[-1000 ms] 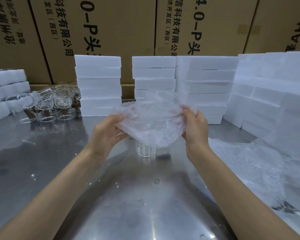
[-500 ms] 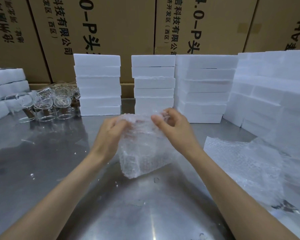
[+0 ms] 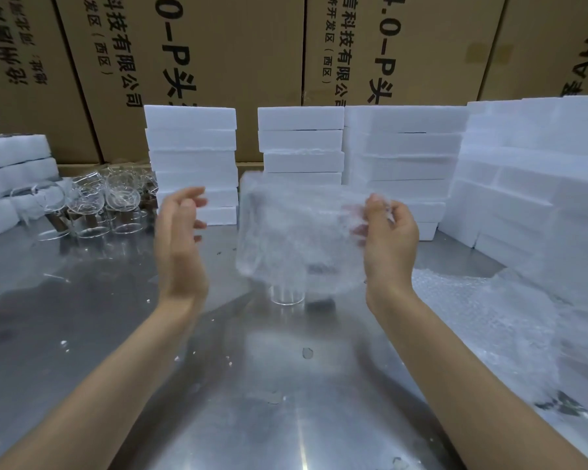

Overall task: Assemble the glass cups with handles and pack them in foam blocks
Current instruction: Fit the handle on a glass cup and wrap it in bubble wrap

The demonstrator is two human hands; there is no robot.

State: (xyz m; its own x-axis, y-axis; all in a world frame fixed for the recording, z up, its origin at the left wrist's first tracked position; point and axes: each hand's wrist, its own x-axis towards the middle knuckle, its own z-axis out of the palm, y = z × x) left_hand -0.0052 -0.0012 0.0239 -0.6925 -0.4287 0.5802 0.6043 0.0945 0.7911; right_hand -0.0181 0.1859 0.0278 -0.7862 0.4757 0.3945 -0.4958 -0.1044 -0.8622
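The work surface is a shiny steel table (image 3: 133,334) with small white crumbs and marks on it. At its far edge stand stacks of white foam blocks (image 3: 190,164), in the middle and all along the right side, and a few more lie at the far left. Behind them is a wall of brown cardboard cartons (image 3: 218,56) with black printed characters. At the far left of the table a group of clear glass cups (image 3: 116,205) stands close together, upright.

In the middle of the table stands one clear glass cup (image 3: 287,295), upright, its long axis vertical; only its lower part shows, because a transparent bubble-wrap sheet (image 3: 296,232) hangs in front of it, above the table. The right hand (image 3: 389,239) pinches the right edge of this sheet with curled fingers. The left hand (image 3: 180,242) is apart from the sheet, to its left, raised with the fingers loose and slightly bent, holding nothing. A pile of more bubble wrap (image 3: 482,320) lies on the table at the right, near the foam stacks.
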